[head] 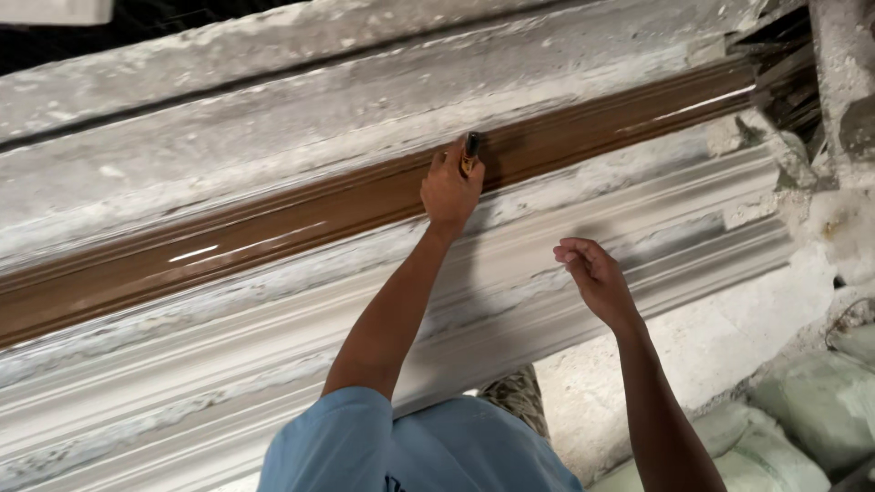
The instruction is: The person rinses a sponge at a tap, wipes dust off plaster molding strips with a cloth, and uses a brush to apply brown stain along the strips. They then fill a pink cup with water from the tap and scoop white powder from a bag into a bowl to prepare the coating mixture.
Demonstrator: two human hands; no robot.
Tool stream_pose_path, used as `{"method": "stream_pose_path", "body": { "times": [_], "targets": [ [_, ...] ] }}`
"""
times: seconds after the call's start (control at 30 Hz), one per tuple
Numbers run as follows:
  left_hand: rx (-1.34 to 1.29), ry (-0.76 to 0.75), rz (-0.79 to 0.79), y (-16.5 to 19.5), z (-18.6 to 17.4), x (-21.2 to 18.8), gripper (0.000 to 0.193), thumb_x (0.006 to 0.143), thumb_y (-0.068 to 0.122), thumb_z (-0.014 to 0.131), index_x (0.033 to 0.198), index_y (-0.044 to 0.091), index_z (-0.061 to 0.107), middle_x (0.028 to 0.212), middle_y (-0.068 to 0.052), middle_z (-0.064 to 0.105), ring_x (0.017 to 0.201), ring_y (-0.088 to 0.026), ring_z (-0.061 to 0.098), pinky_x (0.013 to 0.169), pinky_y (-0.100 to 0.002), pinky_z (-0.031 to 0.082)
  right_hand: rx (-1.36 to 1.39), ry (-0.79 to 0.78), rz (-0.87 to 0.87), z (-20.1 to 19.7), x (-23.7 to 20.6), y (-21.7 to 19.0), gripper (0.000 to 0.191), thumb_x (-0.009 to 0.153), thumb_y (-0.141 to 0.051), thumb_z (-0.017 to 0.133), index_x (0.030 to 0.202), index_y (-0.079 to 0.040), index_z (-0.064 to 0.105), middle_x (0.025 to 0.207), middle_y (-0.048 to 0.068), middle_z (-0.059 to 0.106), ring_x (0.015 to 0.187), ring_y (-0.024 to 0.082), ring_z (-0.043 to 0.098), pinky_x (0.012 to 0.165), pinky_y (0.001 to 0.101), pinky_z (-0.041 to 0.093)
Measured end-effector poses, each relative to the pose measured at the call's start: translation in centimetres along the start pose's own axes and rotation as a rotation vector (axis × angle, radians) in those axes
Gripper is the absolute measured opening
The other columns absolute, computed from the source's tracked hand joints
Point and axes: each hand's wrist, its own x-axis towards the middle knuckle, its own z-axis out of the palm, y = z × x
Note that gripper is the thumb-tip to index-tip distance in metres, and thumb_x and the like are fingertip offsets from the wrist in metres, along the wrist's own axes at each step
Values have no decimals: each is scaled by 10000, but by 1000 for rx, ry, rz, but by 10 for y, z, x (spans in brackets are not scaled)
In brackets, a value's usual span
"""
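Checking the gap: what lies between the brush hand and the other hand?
Head view: only pale ridged moulding lies between the left hand and right hand.

tool mostly hidden in fist, sacks cropped

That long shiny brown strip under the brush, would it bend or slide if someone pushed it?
Probably stiff: the brown strip runs dead straight between pale ridged mouldings. Its gloss suggests a wet, slippery face. The left hand holds a brush against it.
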Motion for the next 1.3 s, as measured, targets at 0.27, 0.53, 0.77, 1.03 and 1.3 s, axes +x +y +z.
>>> {"method": "stream_pose_path", "body": {
  "times": [0.27,0.53,0.77,1.03,1.3],
  "targets": [
    [85,-17,41,79,134,-10,399,916,333,732,1278,177,672,937,-148,690,739,-336,707,601,-457,580,81,-11,-149,-146,77,51,250,1085,-128,560,1288,11,603,1194,95,715,1115,151,671,966,293,533],
    [59,11,103,177,263,16,462,922,287,695,1373,208,636,964,-104,702,726,-282,716,552,-392,586,120,23,-84,-309,112,91,297,1083,-151,526,1336,-1,568,1219,102,706,1169,181,673,974,320,540],
    [58,-56,99,246,364,24,457,911,306,678,1361,239,636,984,-112,708,759,-314,729,589,-440,602,216,118,12,-362,99,138,301,1079,-145,500,1339,-4,557,1243,106,695,1176,196,674,989,333,544],
    [6,-179,-4,314,428,40,393,894,333,668,1260,190,680,905,-137,733,722,-365,727,606,-508,586,257,163,71,-393,79,152,318,1061,-146,506,1341,-4,557,1247,129,702,1185,213,674,998,351,538],
    [-40,-412,-27,327,433,75,327,1027,384,608,1042,80,727,785,-68,716,534,-177,696,498,-377,548,215,229,49,-412,55,158,317,1068,-164,503,1337,-4,555,1247,145,699,1180,227,679,984,359,545]
  ]
}}
